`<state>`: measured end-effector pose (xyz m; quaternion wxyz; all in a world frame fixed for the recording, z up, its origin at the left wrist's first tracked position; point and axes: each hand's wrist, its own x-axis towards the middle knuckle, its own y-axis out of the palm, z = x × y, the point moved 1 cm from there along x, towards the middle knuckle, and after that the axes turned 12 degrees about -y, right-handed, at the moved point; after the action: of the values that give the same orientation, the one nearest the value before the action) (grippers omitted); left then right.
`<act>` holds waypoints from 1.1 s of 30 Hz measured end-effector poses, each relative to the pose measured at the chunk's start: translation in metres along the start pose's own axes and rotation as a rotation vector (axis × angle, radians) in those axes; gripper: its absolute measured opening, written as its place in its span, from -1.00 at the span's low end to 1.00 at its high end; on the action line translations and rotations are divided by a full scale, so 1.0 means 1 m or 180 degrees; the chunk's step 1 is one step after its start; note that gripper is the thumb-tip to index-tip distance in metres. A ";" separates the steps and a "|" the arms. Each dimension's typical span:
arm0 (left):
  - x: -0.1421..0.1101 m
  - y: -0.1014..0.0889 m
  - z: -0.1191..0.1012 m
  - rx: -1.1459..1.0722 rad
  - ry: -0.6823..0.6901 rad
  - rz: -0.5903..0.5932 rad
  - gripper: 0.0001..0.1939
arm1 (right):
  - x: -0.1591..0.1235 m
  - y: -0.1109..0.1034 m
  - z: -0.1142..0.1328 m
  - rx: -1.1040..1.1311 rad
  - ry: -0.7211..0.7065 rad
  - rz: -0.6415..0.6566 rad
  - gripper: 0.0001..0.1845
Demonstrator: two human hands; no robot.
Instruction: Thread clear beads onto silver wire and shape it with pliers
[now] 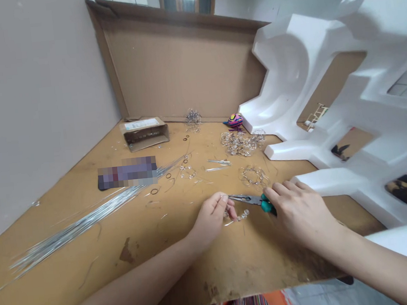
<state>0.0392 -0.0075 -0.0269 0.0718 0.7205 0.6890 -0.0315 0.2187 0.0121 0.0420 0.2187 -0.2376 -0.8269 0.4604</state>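
Note:
My right hand point(297, 208) is closed round the green handles of long-nose pliers point(249, 199). The pliers' tips point left and meet the pinched fingertips of my left hand point(213, 214). Between those fingers is a piece of wire with clear beads point(243, 215), which hangs just under the pliers' jaws. My fingers hide part of the wire, and I cannot tell whether the jaws are clamped on it. Just beyond the pliers, a ring of bent wire and beads point(253, 175) lies on the table.
A long bundle of straight wires point(98, 218) lies at the left, by a blurred-out flat object point(128, 173). Farther back are a small cardboard box point(146, 134), a pile of beaded wire pieces point(240, 143) and short cut wires point(219, 164). White foam point(282, 68) borders the right side.

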 end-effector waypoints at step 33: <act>0.019 -0.008 0.013 0.0352 -0.0398 -0.0074 -0.84 | 0.001 -0.004 0.029 0.0150 0.0233 0.0752 -0.79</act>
<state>0.0326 0.0095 -0.0426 0.0745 0.7120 0.6887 -0.1153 0.2001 -0.0083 0.0313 0.1985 -0.3447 -0.7735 0.4934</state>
